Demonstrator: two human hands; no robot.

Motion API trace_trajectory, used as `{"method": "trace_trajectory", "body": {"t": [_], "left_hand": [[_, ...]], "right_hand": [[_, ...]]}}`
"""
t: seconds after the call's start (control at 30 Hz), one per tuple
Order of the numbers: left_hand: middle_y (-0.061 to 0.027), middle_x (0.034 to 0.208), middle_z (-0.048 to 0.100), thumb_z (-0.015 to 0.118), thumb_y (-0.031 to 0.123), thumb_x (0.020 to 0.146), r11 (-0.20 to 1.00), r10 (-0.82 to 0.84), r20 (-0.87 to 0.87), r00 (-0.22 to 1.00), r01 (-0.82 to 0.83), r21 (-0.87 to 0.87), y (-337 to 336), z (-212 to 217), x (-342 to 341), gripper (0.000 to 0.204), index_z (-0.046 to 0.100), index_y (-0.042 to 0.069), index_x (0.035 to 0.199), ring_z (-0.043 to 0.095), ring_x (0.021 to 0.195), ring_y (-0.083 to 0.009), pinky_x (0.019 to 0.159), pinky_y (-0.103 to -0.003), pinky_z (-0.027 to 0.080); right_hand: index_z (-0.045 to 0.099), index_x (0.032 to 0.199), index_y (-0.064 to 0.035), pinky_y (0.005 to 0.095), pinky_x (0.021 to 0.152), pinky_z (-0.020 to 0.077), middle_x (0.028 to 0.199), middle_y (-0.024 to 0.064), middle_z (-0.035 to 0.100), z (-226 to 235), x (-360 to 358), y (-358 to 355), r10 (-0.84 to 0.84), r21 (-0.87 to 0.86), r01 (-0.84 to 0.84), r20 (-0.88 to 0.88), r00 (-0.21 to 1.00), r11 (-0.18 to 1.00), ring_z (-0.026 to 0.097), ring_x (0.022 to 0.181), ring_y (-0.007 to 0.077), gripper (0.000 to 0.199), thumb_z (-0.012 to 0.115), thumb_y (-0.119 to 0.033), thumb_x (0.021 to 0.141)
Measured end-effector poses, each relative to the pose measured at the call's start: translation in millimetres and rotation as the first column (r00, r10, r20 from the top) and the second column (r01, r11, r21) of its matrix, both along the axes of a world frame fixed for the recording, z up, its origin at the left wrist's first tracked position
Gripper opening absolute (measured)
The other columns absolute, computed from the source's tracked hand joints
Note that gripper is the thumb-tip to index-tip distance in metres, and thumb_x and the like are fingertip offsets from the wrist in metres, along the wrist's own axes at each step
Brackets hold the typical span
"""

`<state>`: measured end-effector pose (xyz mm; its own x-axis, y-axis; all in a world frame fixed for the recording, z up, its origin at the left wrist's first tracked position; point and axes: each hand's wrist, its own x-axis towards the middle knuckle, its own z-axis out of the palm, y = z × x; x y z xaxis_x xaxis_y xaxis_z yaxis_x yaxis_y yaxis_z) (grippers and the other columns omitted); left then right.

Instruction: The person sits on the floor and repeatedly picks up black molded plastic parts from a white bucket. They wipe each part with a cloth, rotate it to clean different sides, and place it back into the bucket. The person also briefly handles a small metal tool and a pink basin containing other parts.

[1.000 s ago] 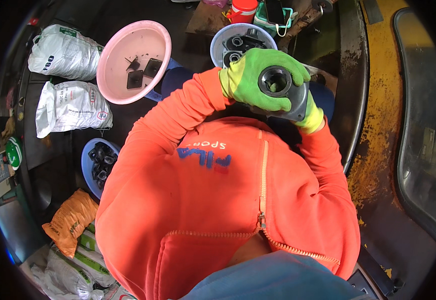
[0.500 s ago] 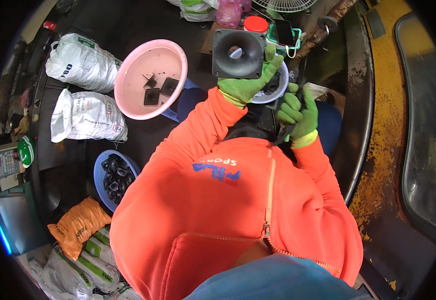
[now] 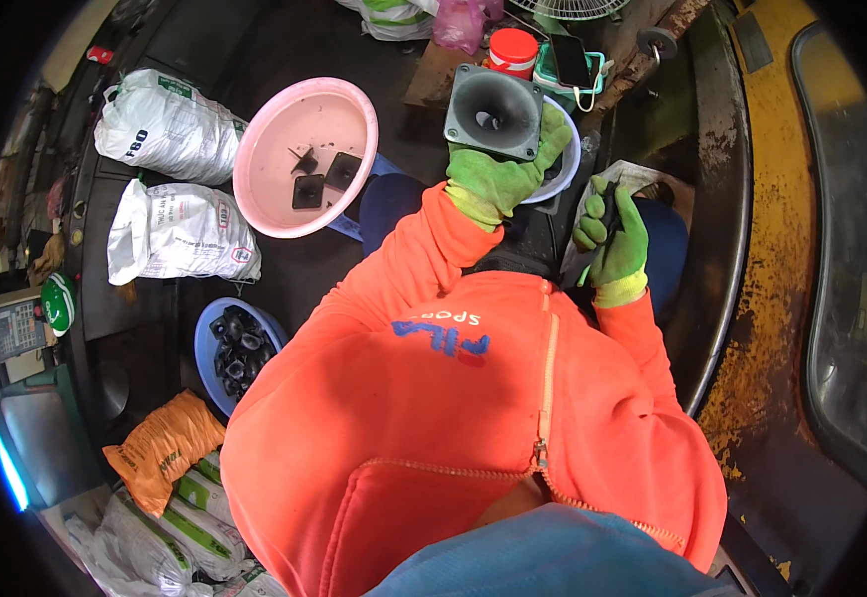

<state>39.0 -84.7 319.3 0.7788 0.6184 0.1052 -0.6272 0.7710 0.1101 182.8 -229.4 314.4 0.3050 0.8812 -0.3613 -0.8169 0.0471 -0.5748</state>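
Observation:
A dark grey square horn with a flared round mouth [image 3: 470, 107] is held up in front of me, mouth facing me. My left hand [image 3: 496, 181], in a green glove, grips it from below with the thumb along its right edge. Off to the right, my right hand [image 3: 620, 239], also gloved in green, is closed around a slim dark tool [image 3: 609, 207] whose kind I cannot make out. The two hands are apart. Behind the horn and left hand, a pale purple bowl [image 3: 574, 159] with dark pieces in it is partly hidden.
Left of my arm stands a pink basin [image 3: 257, 119] with several black parts. A blue basin [image 3: 204, 360] full of black parts sits nearer. White sacks [image 3: 180, 229] lie farther left. Beyond the horn are a red-lidded jar [image 3: 513, 50] and a phone [image 3: 571, 62]; a rusty yellow panel [image 3: 767, 328] borders the right.
The horn and my left hand have shifted slightly right, and the horn is turned a little. My right hand has moved slightly right and down, with the dark tool now showing more clearly.

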Motion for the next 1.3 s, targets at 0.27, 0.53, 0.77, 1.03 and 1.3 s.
{"method": "trace_trajectory", "body": {"t": [0.27, 0.53, 0.77, 1.03, 1.3], "left_hand": [[-0.0137, 0.122, 0.059, 0.046, 0.045, 0.096, 0.918, -0.393, 0.028, 0.919, 0.394, -0.045, -18, -17, 7, 0.048, 0.053, 0.009, 0.127, 0.059, 0.109, -0.034, 0.09, -0.048, 0.052], [-0.0155, 0.131, 0.054, 0.046, 0.04, 0.098, 0.968, 0.146, -0.386, 0.911, -0.051, 0.247, -30, -31, 10, 0.051, 0.044, 0.008, 0.138, 0.059, 0.115, -0.032, 0.088, -0.05, 0.056], [-0.0163, 0.137, 0.049, 0.041, 0.034, 0.1, 0.882, 0.132, -0.594, 0.794, 0.18, 0.436, -33, -27, 2, 0.051, 0.037, 0.005, 0.142, 0.056, 0.118, -0.0352, 0.089, -0.051, 0.054], [-0.0174, 0.133, 0.052, 0.04, 0.028, 0.101, 0.968, -0.031, -0.43, 0.902, 0.134, 0.211, -30, -24, 6, 0.047, 0.04, 0.001, 0.14, 0.055, 0.119, -0.0345, 0.097, -0.048, 0.05], [-0.0161, 0.133, 0.053, 0.037, 0.025, 0.102, 0.987, -0.13, -0.238, 0.962, 0.148, 0.06, -18, -38, 13, 0.042, 0.045, 0.005, 0.137, 0.052, 0.122, -0.0328, 0.106, -0.047, 0.043]], "right_hand": [[0.062, 0.115, -0.0004, 0.0239, 0.077, 0.0474, 0.092, 0.0026, 0.066, 34, 21, 49, 0.046, 0.015, -0.12, 0.87, 0.49, 0.993, 0.059, 0.084, 0.0095, 0.035, 0.072, -0.015, 0.085], [0.067, 0.095, -0.0015, 0.0221, 0.067, 0.0446, 0.084, -0.0011, 0.064, 12, -1, 53, -0.08, -0.008, 0.136, 0.773, 0.63, 0.991, 0.055, 0.074, 0.0061, 0.02, 0.071, -0.019, 0.086], [0.068, 0.096, -0.0056, 0.0222, 0.052, 0.0385, 0.077, -0.0029, 0.061, 9, 22, 44, -0.024, -0.113, 0.101, 0.541, 0.841, 0.988, 0.051, 0.062, 0.0056, 0.018, 0.072, -0.019, 0.083], [0.068, 0.098, -0.0014, 0.0234, 0.066, 0.0481, 0.086, 0.0016, 0.065, 15, 12, 38, -0.187, -0.002, 0.231, 0.578, 0.794, 0.973, 0.059, 0.075, 0.0091, 0.018, 0.07, -0.014, 0.086], [0.069, 0.095, -0.0023, 0.0233, 0.07, 0.0482, 0.088, 0.0016, 0.068, 19, -3, 33, -0.186, 0.07, 0.242, 0.847, 0.498, 0.968, 0.06, 0.078, 0.0074, 0.014, 0.071, -0.012, 0.085]]}}
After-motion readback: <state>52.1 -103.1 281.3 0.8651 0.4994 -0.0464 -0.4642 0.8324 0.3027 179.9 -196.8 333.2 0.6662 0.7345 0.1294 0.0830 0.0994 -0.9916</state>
